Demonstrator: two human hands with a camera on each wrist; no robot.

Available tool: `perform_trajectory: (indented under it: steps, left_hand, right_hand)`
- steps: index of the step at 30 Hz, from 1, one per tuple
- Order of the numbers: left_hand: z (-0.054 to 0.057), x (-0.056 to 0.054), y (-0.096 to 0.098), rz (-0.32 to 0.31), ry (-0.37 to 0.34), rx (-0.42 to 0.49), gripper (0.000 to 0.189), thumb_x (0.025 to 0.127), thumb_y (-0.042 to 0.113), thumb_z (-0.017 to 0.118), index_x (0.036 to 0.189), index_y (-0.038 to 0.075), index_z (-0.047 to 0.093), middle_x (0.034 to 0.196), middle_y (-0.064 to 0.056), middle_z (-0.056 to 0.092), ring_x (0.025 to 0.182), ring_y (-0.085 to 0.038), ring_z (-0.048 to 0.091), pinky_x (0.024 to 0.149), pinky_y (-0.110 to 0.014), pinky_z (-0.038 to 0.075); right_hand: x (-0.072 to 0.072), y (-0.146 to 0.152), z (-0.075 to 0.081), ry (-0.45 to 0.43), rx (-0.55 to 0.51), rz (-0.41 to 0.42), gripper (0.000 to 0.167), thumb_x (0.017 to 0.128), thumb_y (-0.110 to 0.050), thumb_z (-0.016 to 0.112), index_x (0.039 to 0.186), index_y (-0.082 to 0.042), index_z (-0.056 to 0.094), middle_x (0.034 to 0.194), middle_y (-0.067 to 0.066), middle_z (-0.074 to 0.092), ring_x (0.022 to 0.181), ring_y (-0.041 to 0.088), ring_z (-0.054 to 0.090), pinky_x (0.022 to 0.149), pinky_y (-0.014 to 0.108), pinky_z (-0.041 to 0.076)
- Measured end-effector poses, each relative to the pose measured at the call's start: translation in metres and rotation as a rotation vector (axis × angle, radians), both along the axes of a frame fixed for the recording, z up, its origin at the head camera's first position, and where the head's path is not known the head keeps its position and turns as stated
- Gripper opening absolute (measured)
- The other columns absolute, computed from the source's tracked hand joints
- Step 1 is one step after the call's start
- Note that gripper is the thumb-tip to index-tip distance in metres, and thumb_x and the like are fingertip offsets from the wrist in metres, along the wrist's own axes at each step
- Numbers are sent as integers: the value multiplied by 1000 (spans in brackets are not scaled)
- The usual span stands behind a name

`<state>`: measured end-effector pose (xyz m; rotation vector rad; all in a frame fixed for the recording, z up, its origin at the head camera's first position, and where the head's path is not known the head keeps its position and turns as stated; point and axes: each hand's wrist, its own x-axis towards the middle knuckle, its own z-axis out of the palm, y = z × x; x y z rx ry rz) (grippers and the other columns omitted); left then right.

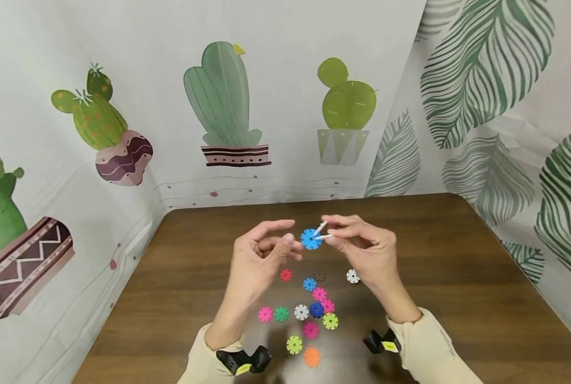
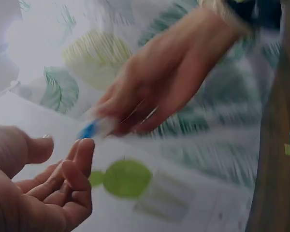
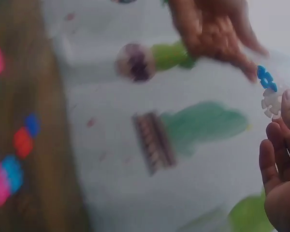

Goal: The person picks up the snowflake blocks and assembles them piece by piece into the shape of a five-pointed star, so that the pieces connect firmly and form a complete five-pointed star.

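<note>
My right hand [image 1: 369, 245] pinches white notched discs [image 3: 270, 102] between thumb and fingers, above the table. In the head view two white pieces stand edge-on, slotted to a light blue notched disc [image 1: 311, 239] that faces the camera. My left hand [image 1: 263, 256] is just left of the blue disc, its fingers spread and partly bent, gripping nothing. Its fingertips come close to the blue disc's edge; whether they touch it I cannot tell. In the left wrist view the right hand [image 2: 159, 82] and the blue disc [image 2: 88, 130] are blurred.
Below the hands, loose notched discs lie on the brown wooden table [image 1: 194, 277]: among them a red disc [image 1: 286, 275], a green disc [image 1: 281, 314], an orange disc [image 1: 312, 357] and a white disc [image 1: 353, 276]. A cactus-print cloth [image 1: 285, 106] hangs behind the table.
</note>
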<state>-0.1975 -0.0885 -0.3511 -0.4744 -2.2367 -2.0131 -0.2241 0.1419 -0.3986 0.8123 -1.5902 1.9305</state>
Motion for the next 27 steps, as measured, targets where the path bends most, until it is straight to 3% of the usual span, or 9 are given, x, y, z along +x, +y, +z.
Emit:
perform_trajectory:
  steps: [3,7,9,12,16,19,23,27]
  left_hand:
    - [-14,-6,-16,27,-35,-81,27,103,22,75,129,20,73,96,-20,83,77,-20,82,63,-23,57]
    - [-51,-13,-41,16,-116,-190,22,101,16,76,123,14,74,94,-18,82,73,-18,79,61,-22,55]
    - [-74,-13,-50,6,-149,-265,18,100,13,77,118,11,76,93,-19,81,72,-17,77,63,-23,58]
    - [-107,-9,-61,32,-134,-424,11,98,13,80,109,12,78,88,-12,81,69,-11,73,63,-22,58]
    - [-135,-4,-74,54,-107,-606,8,94,15,84,101,14,79,83,1,79,65,-2,65,58,-19,53]
    - [-143,-1,-80,-14,-98,-711,15,90,18,88,102,14,80,86,3,76,66,-1,59,59,-19,49]
    - [-143,0,-85,-82,-29,-849,25,84,22,93,105,19,78,92,4,69,72,-4,53,71,-22,43]
    - [-140,1,-87,-107,4,-887,24,84,18,93,100,20,75,91,3,65,76,-8,52,74,-23,39]
  right_hand:
    - [5,25,-31,-184,80,-62,11,86,13,81,98,12,79,118,0,84,112,14,79,90,26,65]
    - [15,57,-80,-358,185,-158,8,88,10,81,96,8,80,115,-3,84,112,6,79,91,21,63]
    - [19,68,-100,-405,210,-184,9,87,10,82,96,8,81,114,3,84,110,4,78,91,19,63]
    - [21,79,-120,-439,268,-212,9,87,6,84,95,3,83,115,12,83,109,2,78,93,15,60]
    - [20,83,-134,-453,363,-200,8,87,-1,86,93,-6,84,116,19,82,107,0,77,86,15,59]
    - [21,86,-139,-466,450,-216,10,87,-4,88,92,-11,84,114,18,82,100,-3,77,72,17,59]
    - [25,89,-138,-459,554,-297,17,85,-8,90,99,-16,84,117,10,83,85,-4,71,65,18,54]
    - [38,80,-129,-331,569,-393,25,83,-2,91,103,-14,82,113,6,83,75,1,64,63,16,50]
